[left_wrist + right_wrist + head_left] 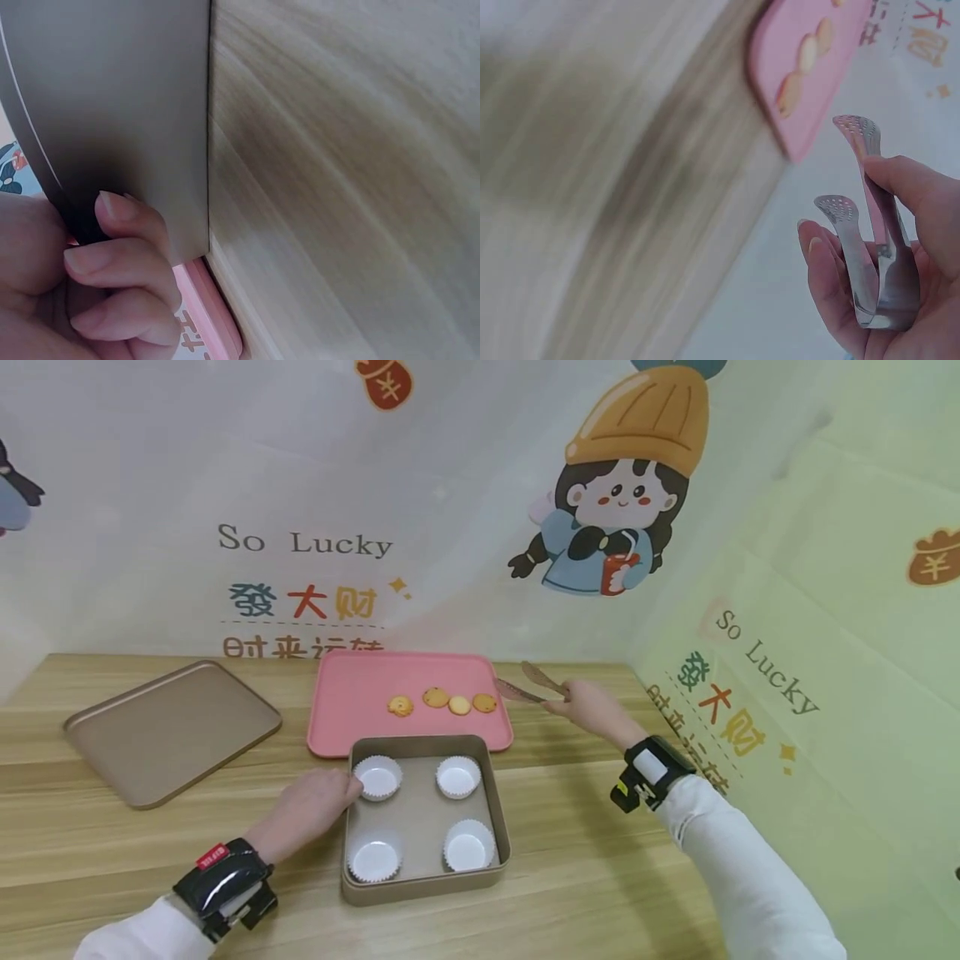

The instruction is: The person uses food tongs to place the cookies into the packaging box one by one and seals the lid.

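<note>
My left hand [315, 797] grips the left wall of a square brown baking pan [422, 888]; the left wrist view shows its curled fingers [124, 262] against that wall. Several white fluted paper cups [458, 774] stand inside the pan, one towards each corner. Metal tongs [898, 292] are held in my right hand [596, 708], their perforated ends spread apart with nothing between them. Those ends are by the right edge of a pink tray [341, 710], above table height. A row of several small round cookies [460, 705] lies on the pink tray.
A flat brown tray [176, 731] lies on the left of the wooden table [577, 860]. The pink tray is directly behind the pan. A printed cloth [450, 552] hangs along the back and right side of the table.
</note>
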`<action>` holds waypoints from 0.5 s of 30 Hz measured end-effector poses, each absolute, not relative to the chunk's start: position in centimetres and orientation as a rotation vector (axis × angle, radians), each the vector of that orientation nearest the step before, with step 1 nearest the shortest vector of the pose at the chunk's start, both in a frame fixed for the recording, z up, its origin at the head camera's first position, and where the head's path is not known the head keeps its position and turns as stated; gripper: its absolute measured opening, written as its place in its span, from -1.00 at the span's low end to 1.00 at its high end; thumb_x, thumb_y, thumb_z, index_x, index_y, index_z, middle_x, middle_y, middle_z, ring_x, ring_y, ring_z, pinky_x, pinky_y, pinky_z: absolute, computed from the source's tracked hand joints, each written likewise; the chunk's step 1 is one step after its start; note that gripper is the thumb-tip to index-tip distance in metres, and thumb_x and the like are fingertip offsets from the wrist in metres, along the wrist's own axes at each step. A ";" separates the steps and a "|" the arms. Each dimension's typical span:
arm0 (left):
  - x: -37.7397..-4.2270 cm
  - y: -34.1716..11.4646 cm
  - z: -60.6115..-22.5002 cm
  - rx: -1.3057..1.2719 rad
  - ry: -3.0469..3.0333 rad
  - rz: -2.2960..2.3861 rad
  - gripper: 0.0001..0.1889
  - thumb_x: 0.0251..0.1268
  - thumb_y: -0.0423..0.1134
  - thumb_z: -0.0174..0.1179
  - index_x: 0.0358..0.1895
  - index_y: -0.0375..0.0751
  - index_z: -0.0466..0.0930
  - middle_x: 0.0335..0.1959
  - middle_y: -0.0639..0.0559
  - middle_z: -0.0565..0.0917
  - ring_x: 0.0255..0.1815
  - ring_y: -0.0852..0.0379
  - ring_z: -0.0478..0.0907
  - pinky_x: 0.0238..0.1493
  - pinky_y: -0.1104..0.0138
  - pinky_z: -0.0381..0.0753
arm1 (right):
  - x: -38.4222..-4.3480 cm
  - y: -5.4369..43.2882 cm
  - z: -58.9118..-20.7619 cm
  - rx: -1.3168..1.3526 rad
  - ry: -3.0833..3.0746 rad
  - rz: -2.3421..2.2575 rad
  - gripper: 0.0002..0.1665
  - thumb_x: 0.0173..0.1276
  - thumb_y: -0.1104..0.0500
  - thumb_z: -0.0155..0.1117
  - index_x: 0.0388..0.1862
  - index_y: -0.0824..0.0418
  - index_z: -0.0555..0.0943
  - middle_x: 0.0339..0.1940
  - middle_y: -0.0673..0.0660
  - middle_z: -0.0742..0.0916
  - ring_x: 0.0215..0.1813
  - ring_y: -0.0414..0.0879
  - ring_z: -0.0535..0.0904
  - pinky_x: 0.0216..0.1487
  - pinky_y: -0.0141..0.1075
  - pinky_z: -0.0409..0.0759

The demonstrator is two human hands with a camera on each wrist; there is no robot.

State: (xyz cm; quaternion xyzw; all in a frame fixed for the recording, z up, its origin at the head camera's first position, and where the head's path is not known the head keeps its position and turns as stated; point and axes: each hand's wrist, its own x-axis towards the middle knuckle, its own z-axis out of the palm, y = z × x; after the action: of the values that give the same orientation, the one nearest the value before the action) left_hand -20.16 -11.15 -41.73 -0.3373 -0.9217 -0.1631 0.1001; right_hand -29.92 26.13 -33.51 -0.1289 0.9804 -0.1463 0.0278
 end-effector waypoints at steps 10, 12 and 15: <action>-20.1 -11.3 -41.6 -0.982 -2.744 -0.464 -0.71 0.10 -0.49 0.02 -0.64 -0.10 0.20 -0.70 0.12 0.19 -0.66 0.19 0.17 -0.64 0.39 0.24 | -31.5 18.1 -32.1 -0.614 2.928 -0.318 -0.59 0.25 -0.06 0.18 -0.38 0.32 0.53 -0.75 -0.03 0.25 -0.72 -0.23 0.12 -0.66 -0.38 0.09; -20.0 -11.3 -41.6 -1.003 -2.721 -0.424 -0.70 0.08 -0.50 0.04 -0.63 -0.10 0.20 -0.70 0.13 0.19 -0.67 0.19 0.17 -0.65 0.39 0.24 | -31.7 17.0 -32.2 -0.663 2.913 -0.310 -0.59 0.25 -0.07 0.17 -0.41 0.30 0.53 -0.74 -0.04 0.27 -0.71 -0.24 0.13 -0.64 -0.38 0.10; -20.0 -11.4 -41.7 -1.019 -2.697 -0.375 -0.70 0.05 -0.52 0.07 -0.63 -0.11 0.22 -0.70 0.12 0.19 -0.67 0.18 0.18 -0.65 0.39 0.26 | -31.9 15.5 -32.4 -0.704 2.898 -0.280 -0.56 0.24 -0.07 0.18 -0.62 0.22 0.38 -0.75 -0.04 0.32 -0.71 -0.24 0.19 -0.64 -0.39 0.15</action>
State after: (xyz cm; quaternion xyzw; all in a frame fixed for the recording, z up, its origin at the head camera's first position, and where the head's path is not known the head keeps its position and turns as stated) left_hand -19.98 -11.42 -41.65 -0.3482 -0.9212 -0.1282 0.1167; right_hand -31.93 15.48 -32.41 -0.2343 0.9649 -0.0934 0.0729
